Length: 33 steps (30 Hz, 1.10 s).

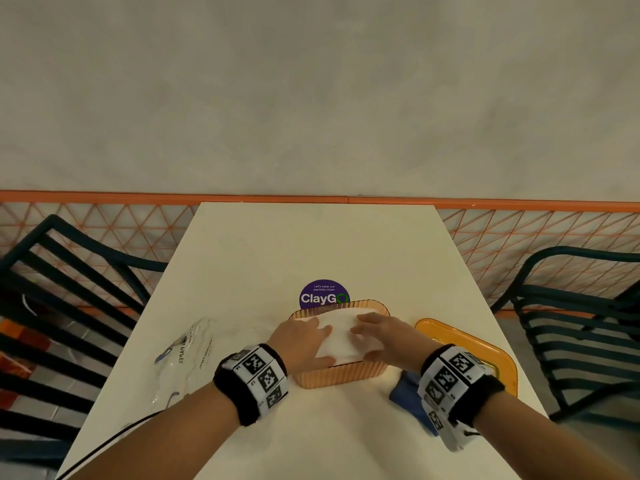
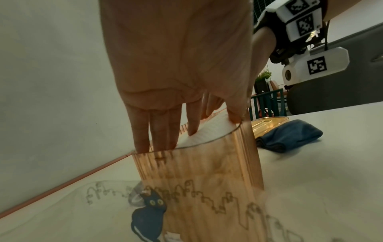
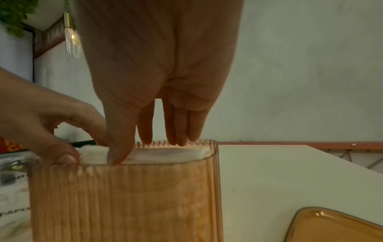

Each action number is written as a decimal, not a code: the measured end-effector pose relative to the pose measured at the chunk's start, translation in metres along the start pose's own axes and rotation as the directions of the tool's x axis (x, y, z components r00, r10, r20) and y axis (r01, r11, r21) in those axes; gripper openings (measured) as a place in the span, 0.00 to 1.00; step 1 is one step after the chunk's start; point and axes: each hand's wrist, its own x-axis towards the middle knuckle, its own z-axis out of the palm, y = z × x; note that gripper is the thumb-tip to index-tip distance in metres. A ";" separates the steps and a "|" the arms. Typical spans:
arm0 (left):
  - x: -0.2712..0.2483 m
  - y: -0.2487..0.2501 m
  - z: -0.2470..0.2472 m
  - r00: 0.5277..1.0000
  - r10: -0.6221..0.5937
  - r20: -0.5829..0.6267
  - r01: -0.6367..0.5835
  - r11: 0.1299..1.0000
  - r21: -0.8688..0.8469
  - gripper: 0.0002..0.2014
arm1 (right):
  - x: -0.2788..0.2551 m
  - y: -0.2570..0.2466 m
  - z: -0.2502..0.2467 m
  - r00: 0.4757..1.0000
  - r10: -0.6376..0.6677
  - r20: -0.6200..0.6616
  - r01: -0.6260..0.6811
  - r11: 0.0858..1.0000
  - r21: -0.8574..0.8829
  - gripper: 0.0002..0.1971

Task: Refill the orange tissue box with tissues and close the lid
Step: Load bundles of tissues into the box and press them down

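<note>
Both hands — left hand (image 1: 304, 341), right hand (image 1: 379, 336) — flat on tissues (image 1: 341, 332), orange box (image 1: 341, 375)

the orange tissue box (image 1: 341, 375) is a translucent, ribbed container standing upright and open-topped on the white surface (image 1: 311, 251). a stack of white tissues (image 1: 341, 336) fills it to the rim, bulging slightly above the edge. its flat orange lid (image 1: 485, 344) lies off the box, on the surface just to its right.
</note>
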 end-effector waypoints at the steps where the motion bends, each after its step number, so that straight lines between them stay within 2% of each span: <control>1: -0.002 0.001 0.000 1.000 -0.003 0.000 0.003 1.000 -0.009 0.33 | -0.002 0.000 0.002 1.000 -0.019 -0.014 0.019 1.000 0.008 0.25; 8: -0.011 0.008 -0.002 0.997 0.041 -0.066 -0.047 0.994 -0.096 0.24 | -0.010 0.003 0.007 0.990 -0.097 -0.106 0.102 0.994 0.046 0.16; 16: -0.007 0.006 -0.001 0.999 -0.016 -0.047 -0.001 0.945 -0.328 0.20 | -0.007 0.007 0.012 0.978 -0.144 -0.149 0.158 0.983 0.093 0.13; 27: -0.006 0.010 0.002 0.996 -0.044 -0.076 0.013 0.930 -0.367 0.19 | -0.004 0.012 0.015 0.978 -0.076 -0.194 0.106 0.984 0.145 0.13; 33: -0.007 0.010 0.012 0.997 -0.066 -0.034 0.046 0.910 -0.411 0.20 | -0.007 0.011 0.024 0.978 -0.124 -0.169 0.141 0.986 0.088 0.11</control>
